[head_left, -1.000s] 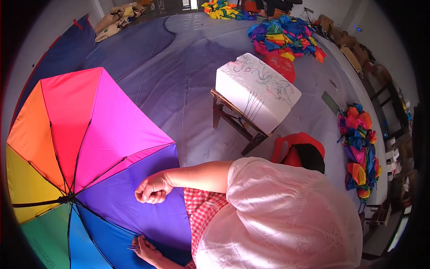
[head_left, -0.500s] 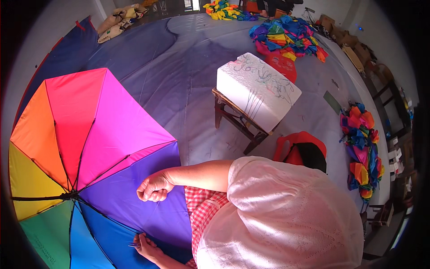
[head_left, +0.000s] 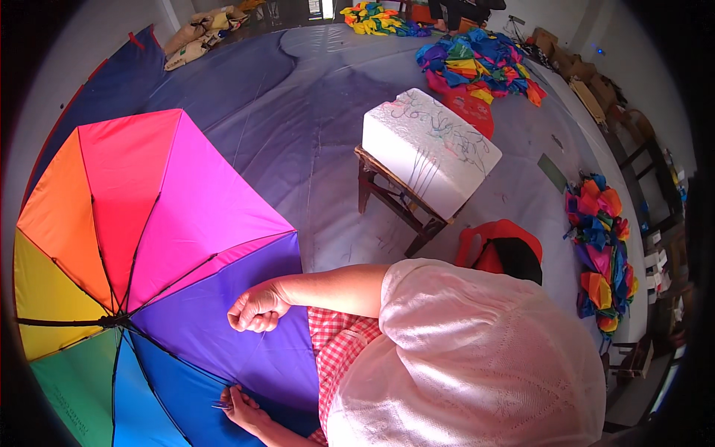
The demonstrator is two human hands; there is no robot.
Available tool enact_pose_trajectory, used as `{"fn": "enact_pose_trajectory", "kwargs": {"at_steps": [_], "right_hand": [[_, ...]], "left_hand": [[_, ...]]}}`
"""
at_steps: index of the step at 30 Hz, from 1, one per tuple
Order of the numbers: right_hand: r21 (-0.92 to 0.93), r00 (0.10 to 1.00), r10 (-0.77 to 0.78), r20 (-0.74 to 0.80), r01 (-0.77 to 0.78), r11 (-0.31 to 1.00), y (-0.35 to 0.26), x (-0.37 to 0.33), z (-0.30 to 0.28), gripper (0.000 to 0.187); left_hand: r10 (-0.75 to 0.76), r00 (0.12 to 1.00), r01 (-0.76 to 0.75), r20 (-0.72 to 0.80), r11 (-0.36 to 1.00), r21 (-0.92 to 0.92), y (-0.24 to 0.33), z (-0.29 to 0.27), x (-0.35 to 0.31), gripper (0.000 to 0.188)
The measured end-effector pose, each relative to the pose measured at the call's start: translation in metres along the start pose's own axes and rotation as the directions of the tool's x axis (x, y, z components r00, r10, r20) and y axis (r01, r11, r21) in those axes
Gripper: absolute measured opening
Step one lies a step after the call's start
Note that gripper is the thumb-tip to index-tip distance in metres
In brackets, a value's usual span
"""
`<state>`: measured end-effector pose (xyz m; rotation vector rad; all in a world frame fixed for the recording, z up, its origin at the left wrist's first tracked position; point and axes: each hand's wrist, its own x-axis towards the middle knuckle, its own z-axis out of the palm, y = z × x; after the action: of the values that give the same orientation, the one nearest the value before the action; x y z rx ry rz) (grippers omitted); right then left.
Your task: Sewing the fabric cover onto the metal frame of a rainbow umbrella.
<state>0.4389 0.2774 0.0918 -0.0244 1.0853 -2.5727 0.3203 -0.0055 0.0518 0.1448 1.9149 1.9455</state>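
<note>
An open rainbow umbrella [head_left: 201, 186] spreads on the left, its inner side with dark ribs and shaft toward me. My right hand [head_left: 258, 307] is closed in a pinch over the purple panel. A faint thin line like a thread [head_left: 260, 344] runs down from it. Lower down, my left hand [head_left: 242, 408] is closed at the umbrella's blue panel, by a rib near the purple seam. A small purple, shiny object [head_left: 222, 404] pokes out at its fingers; its kind is unclear. A red-checked cloth [head_left: 339, 339] covers my lap.
A white foam box [head_left: 428, 153] with scribbles rests on a wooden stool [head_left: 395, 200]. Behind me is a red and black seat [head_left: 514, 253]. Piles of folded colourful umbrellas lie at the back [head_left: 477, 59] and right [head_left: 602, 246]. Sacks [head_left: 197, 41] lie far left on the sheeted floor.
The umbrella has shifted very slightly in the view. Both hands keep almost the same places and grips.
</note>
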Motion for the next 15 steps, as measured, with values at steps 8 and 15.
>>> {"fn": "enact_pose_trajectory", "kwargs": {"at_steps": [8, 15], "right_hand": [[0.002, 1.000, -0.003, 0.006, 0.003, 1.000, -0.0001, -0.0010, 0.0008, 0.004], [0.002, 1.000, -0.007, 0.011, 0.007, 1.000, 0.0000, -0.0009, 0.0006, 0.005]], "left_hand": [[-0.001, 1.000, 0.001, -0.003, 1.000, 0.008, 0.0014, 0.0016, -0.0012, 0.005], [0.007, 1.000, -0.007, 0.002, 1.000, 0.004, 0.0012, 0.0011, -0.0011, 0.005]]}}
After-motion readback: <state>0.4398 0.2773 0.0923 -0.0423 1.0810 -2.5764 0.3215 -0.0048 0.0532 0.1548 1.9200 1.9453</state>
